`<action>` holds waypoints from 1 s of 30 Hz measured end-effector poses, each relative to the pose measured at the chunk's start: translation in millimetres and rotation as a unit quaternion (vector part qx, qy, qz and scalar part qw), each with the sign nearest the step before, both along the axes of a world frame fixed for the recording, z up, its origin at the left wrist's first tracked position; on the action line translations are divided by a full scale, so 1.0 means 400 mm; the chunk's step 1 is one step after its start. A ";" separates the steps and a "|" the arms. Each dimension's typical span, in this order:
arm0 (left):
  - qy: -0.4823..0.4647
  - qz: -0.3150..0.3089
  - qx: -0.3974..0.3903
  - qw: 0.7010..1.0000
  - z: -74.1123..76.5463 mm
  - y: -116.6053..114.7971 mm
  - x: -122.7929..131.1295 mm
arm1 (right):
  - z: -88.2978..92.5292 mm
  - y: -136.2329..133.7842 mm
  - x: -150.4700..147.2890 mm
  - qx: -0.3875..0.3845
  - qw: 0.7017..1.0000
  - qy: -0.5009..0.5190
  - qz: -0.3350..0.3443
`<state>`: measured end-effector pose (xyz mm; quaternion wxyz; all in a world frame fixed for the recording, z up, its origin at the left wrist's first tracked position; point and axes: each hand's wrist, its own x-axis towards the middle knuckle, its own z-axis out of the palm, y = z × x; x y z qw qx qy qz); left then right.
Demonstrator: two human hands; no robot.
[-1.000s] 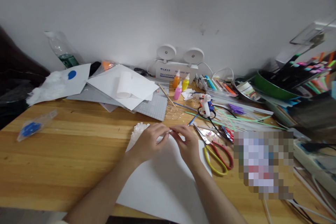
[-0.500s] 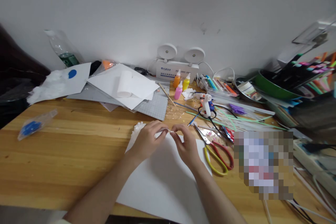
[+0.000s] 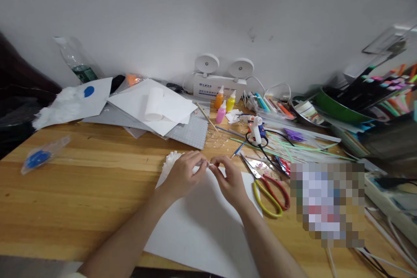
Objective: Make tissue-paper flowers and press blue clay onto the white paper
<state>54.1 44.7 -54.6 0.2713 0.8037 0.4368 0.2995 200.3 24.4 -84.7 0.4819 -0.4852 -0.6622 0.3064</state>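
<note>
Right hand [image 3: 230, 179]: we find its fingertips a little closer to those of the left hand [image 3: 183, 175] than half a second ago.
White scrap [image 3: 209, 165]: we see a shorter stretch of it between the two pinches now (the fingers hide part of it).

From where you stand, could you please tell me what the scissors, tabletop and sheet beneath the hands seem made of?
Scissors: metal blades, by their grey shine; the red and yellow handles look plastic-coated, smooth. Tabletop: wood or wood-look board, slightly glossy, with visible grain. Sheet: probably matte white paper or card, flat and straight-edged.
</note>
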 end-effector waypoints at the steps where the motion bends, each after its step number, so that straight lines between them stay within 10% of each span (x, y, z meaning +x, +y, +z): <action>1: -0.001 0.001 0.001 1.000 -0.001 0.000 0.001 | -0.001 0.000 0.000 -0.001 1.000 0.000 0.002; 30: -0.130 0.036 -0.017 0.991 -0.021 -0.010 0.018 | 0.000 0.002 0.006 0.039 0.997 0.017 -0.068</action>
